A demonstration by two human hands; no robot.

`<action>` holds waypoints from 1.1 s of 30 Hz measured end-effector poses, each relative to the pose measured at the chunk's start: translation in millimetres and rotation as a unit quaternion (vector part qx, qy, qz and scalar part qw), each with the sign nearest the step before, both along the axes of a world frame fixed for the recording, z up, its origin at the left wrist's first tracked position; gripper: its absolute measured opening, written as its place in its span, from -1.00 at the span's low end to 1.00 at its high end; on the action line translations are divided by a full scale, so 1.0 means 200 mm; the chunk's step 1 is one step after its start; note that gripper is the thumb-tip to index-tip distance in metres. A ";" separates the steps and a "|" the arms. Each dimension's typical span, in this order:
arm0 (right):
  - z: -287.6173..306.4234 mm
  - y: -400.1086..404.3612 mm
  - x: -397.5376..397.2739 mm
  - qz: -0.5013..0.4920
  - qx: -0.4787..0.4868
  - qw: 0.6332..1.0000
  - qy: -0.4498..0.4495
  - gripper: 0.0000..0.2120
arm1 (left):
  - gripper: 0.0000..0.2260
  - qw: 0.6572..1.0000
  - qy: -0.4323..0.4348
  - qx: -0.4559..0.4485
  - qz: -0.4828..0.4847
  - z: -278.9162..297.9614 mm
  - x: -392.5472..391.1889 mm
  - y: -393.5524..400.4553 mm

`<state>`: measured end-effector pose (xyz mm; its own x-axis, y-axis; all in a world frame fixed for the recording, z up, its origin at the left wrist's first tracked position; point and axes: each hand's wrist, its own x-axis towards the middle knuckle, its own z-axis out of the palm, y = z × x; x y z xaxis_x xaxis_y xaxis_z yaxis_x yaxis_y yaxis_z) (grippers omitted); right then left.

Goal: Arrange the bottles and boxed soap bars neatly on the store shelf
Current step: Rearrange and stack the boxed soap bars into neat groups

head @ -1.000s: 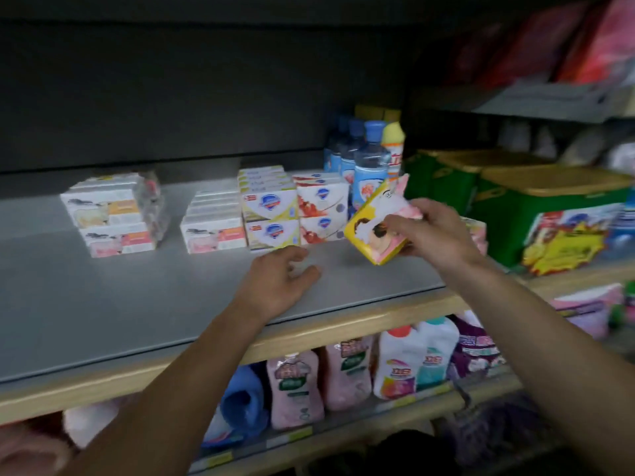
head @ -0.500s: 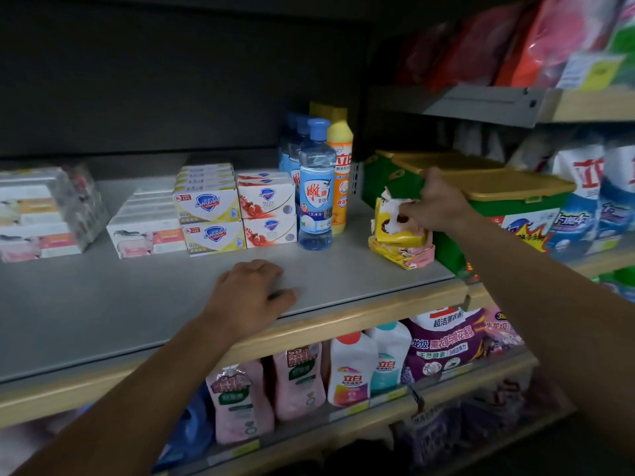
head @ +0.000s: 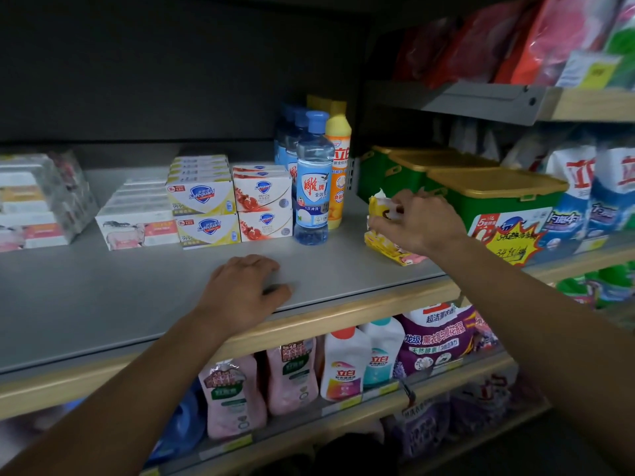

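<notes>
Right hand: we reach to the right end of the shelf [head: 103,297], and our right hand [head: 417,223] pinches the yellow soap box [head: 378,206] at its top, fingers curled over it.
Left hand: our left hand [head: 242,290] rests palm down near the shelf's front edge, fingers loosely bent, holding nothing.
Where the box is: on top of the yellow stack [head: 391,249], just beside the green tub [head: 494,201] and apart from the blue-capped bottle [head: 312,187].
Doing it well: we judge the box wants squaring to the stack below, edges flush, before we let go.
Which way it points: it looks propped up on an edge with its printed face toward us; we cannot tell its long axis, because our fingers cover much of it.
</notes>
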<state>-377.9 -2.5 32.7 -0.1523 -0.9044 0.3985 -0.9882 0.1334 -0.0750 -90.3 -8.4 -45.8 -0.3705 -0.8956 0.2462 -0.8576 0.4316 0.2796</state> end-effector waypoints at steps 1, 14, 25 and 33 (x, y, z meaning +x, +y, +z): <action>-0.01 0.00 0.01 -0.003 -0.013 1.000 0.006 -0.44 | -0.52 1.000 0.002 0.001 0.000 0.00 0.00 0.00; 0.01 -0.03 -0.04 0.043 0.017 0.998 -0.033 -0.56 | -0.53 1.000 0.009 -0.001 -0.005 -0.01 0.01 0.00; 0.00 0.01 -0.03 0.031 0.022 0.999 0.017 -0.47 | -0.48 0.998 0.036 0.038 -0.018 0.05 0.03 0.02; 0.02 0.06 0.38 0.148 -0.077 0.983 -0.075 -0.51 | -0.54 0.995 0.098 0.010 0.024 0.12 0.30 0.05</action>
